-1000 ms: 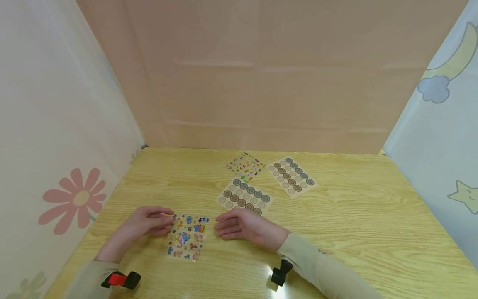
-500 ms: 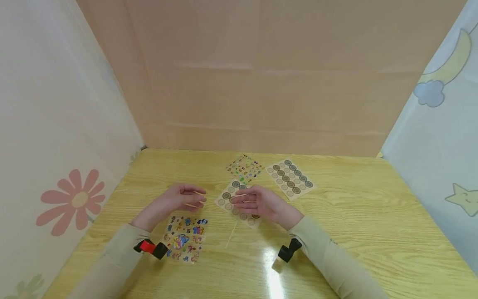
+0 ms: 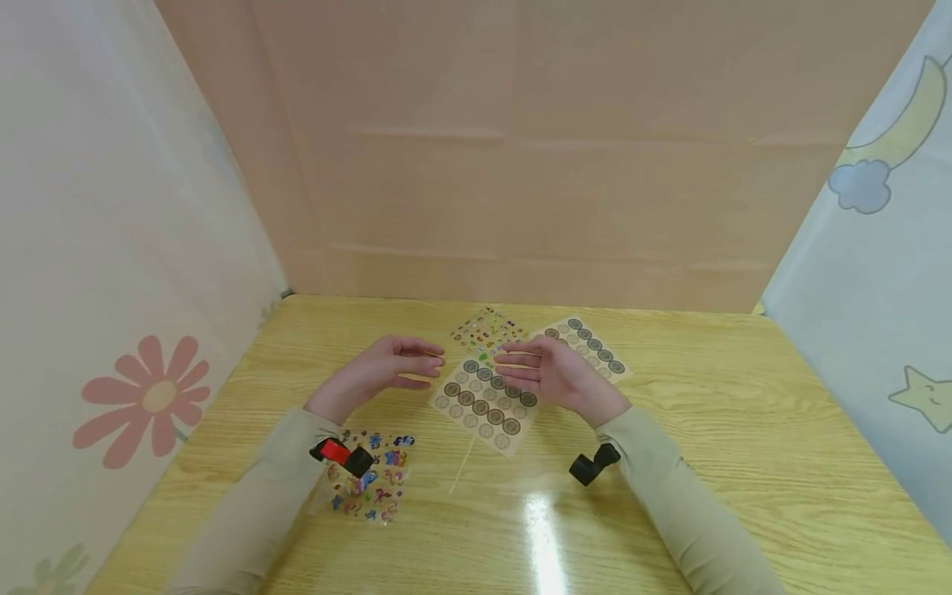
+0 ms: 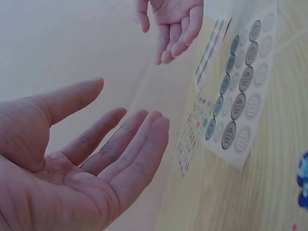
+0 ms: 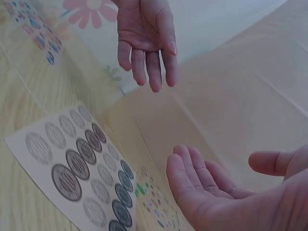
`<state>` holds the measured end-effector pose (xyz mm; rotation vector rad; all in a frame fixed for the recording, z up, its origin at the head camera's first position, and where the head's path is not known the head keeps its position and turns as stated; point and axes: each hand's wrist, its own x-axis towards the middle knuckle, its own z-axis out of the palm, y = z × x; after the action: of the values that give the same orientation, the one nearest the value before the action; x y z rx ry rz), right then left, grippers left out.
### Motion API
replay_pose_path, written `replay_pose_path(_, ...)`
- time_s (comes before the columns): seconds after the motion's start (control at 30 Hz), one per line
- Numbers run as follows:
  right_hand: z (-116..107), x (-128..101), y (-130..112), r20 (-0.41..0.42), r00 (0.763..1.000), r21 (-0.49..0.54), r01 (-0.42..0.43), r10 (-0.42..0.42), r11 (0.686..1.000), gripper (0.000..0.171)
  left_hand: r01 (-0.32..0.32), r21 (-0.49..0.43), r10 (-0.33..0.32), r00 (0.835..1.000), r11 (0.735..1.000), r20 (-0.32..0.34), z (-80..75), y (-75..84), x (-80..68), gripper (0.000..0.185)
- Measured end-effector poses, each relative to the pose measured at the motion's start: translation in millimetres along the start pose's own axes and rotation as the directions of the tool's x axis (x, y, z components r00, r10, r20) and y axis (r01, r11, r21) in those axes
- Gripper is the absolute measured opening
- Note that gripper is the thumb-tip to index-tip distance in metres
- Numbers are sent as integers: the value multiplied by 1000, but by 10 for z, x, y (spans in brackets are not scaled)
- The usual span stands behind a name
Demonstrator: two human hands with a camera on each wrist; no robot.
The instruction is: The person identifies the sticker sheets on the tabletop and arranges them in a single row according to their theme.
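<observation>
My left hand (image 3: 394, 368) hovers over the table with relaxed, parted fingers and holds nothing, left of a sheet of round stamp-like stickers (image 3: 476, 405). Opposite it, my right hand (image 3: 554, 372) has its palm turned inward and empty; in the head view it overlaps the right edge of that sheet. Behind lies a clear sheet of small colourful stickers (image 3: 479, 329). A second sheet of round stickers (image 3: 587, 339) sits at the back right, partly hidden by the right hand. Below my left wrist is a clear sheet of cartoon character stickers (image 3: 383, 487), partly covered by the sleeve.
The wooden table (image 3: 706, 463) ends at a plain beige backdrop (image 3: 521, 165). Patterned curtains stand on both sides, one with a pink flower (image 3: 152, 397). A thin pale strip (image 3: 463, 467) lies in front of the near round-sticker sheet. Both wrists carry black camera mounts (image 3: 595, 464).
Both hands have moved forward and to the right, from beside the cartoon sticker sheet to above the round-sticker sheet. The sheets stay about where they were.
</observation>
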<state>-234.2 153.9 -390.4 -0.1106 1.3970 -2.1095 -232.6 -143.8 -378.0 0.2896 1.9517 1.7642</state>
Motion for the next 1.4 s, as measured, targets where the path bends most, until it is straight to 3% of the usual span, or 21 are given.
replay_pose_path(0.67, -493, 181, -184, -163, 986, 66, -17, 28, 998, 52, 0, -33, -3, 997, 999, -71, 61, 54, 393, 45)
replay_pose_path(1.1, -646, 279, -261, -213, 976, 52, -38, 49, 998, 52, 60, -1, -59, 980, 998, -188, -48, -70, 697, 48)
replay_pose_path(1.23, -675, 301, -259, -220, 973, 49, -62, 71, 997, 53, 85, 57, -71, 976, 995, -204, -104, -121, 776, 48)
replay_pose_path(1.4, -708, 319, -241, -226, 969, 42, -89, 96, 995, 54, 126, 65, -109, 969, 990, -220, -159, -170, 847, 48)
